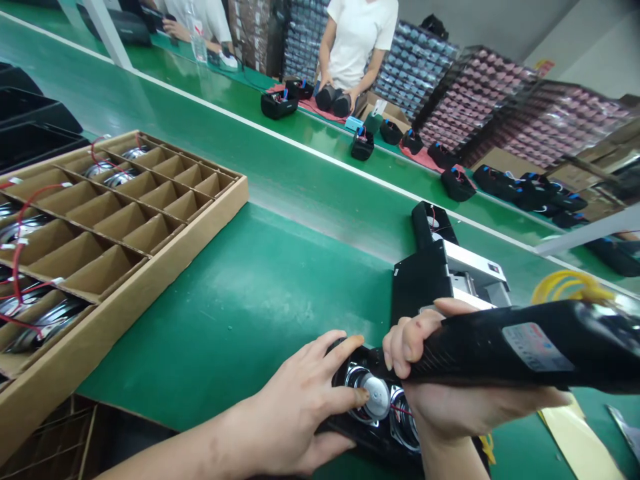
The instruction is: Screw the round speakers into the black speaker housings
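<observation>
Fingers [345, 400] of the left hand [300, 393] clasp a black case [373, 433] on the near side of the desk [240, 300]; the right hand [450, 403] grasps a black power tool [480, 347]. The case seems light and stiff, best held by its outer walls; its metal speakers [376, 398] look slick, easily dented. The tool's tip is hidden; the case's near edge is hard to make out.
</observation>
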A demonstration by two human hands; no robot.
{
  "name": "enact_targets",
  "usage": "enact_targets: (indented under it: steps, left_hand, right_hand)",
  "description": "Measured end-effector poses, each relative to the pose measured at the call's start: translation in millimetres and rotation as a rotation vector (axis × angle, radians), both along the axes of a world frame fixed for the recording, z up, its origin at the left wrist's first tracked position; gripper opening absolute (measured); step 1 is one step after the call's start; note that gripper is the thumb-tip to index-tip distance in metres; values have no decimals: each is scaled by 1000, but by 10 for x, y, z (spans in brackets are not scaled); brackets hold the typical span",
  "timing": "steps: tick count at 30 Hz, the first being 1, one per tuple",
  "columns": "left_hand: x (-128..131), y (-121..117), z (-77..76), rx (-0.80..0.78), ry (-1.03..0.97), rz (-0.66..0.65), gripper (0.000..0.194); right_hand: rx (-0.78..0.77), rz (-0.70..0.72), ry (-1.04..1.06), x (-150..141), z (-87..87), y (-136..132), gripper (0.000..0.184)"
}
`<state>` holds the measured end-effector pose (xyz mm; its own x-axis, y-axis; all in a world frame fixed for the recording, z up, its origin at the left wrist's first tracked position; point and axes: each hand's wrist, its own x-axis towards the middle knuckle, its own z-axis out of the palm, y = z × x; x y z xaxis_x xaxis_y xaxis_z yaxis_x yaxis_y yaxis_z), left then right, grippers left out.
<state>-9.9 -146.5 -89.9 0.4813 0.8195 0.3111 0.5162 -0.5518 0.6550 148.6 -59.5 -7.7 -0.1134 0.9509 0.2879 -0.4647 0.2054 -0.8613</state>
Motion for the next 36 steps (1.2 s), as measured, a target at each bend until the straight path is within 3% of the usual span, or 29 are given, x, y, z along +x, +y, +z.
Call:
enact_targets:
  steps: [7, 15, 21, 27, 36]
  left_hand:
    - [-14, 18, 37, -31, -9, -9, 57]
    - [3, 15, -8, 4, -9, -2, 55]
    - [-4, 16, -16, 35, -22, -4, 50]
    - [-11, -10, -24, 25, -7, -3, 50]
    - [-2, -3, -45, 34, 9, 3, 52]
  right_hand:
    - [-28, 99, 37, 8, -48, -29, 64]
    - [47, 23, 19, 65, -39, 35, 64]
    - [70, 73, -14, 112, -5, 77, 84]
    - [72, 40, -18, 172, -51, 84, 88]
    - [136, 101, 15, 315, -172, 149, 92]
